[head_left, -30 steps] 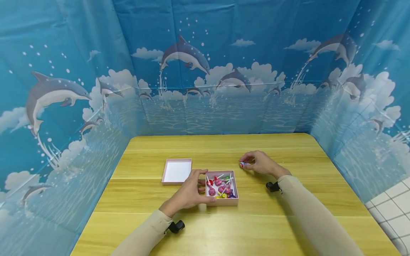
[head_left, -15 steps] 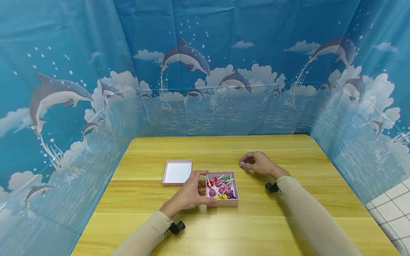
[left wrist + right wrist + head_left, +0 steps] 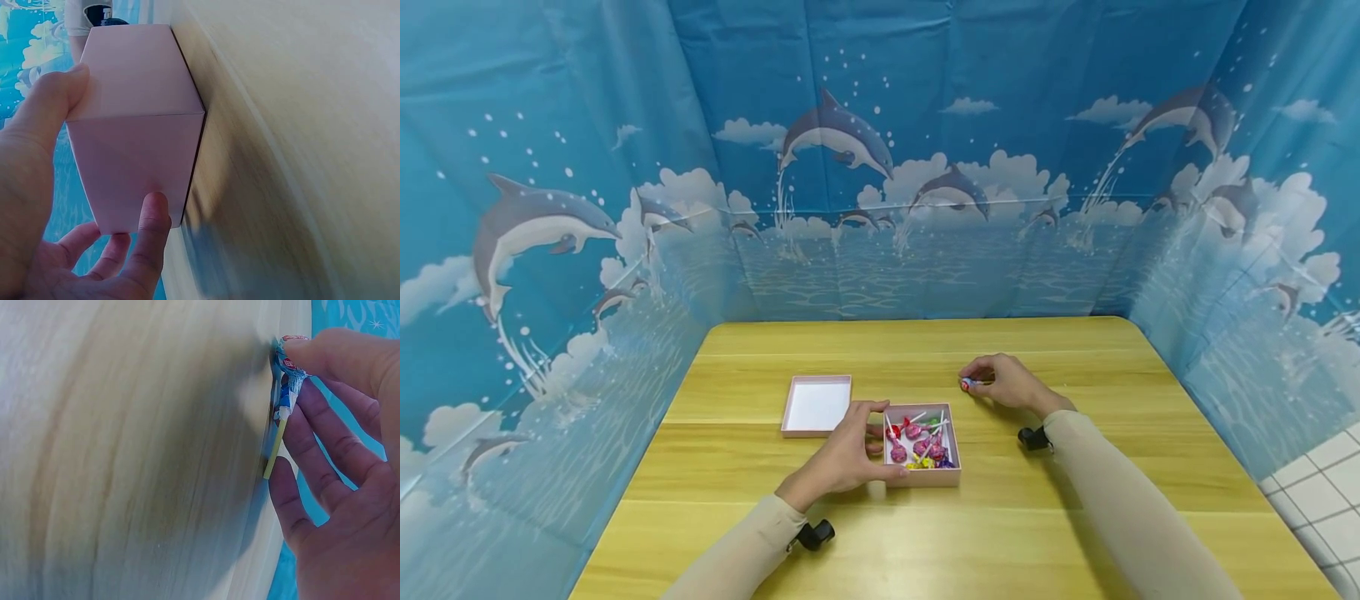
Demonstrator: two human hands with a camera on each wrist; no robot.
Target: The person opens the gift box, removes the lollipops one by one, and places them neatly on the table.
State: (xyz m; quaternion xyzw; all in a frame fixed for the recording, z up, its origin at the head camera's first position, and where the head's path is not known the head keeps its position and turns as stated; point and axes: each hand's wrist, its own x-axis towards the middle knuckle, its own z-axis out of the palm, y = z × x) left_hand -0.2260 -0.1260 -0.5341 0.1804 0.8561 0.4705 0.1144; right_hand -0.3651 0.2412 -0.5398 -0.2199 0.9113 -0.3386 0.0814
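A pink open box point(image 3: 922, 477) stands on the table, with several wrapped lollipops point(image 3: 919, 442) inside, in pink, red, yellow, green and dark purple. My left hand point(image 3: 847, 454) grips its left side, thumb at the near corner and fingers at the far one; in the left wrist view the thumb lies on one face of the box point(image 3: 134, 169). Right of the box and farther back, my right hand point(image 3: 1009, 383) pinches a lollipop in blue, white and red wrapping point(image 3: 967, 384) close to the tabletop. Its stick point(image 3: 275, 450) shows in the right wrist view, pointing toward the little finger.
The shallow pink lid point(image 3: 817, 405) with a white inside lies left of and behind the box, near my left fingers. A yellow wooden table point(image 3: 880, 542) carries everything. A blue dolphin-print curtain point(image 3: 880, 267) surrounds its back and sides.
Both hands hold nearly the same pose throughout, the left at the box and the right with the lollipop. The head view has shifted very slightly.
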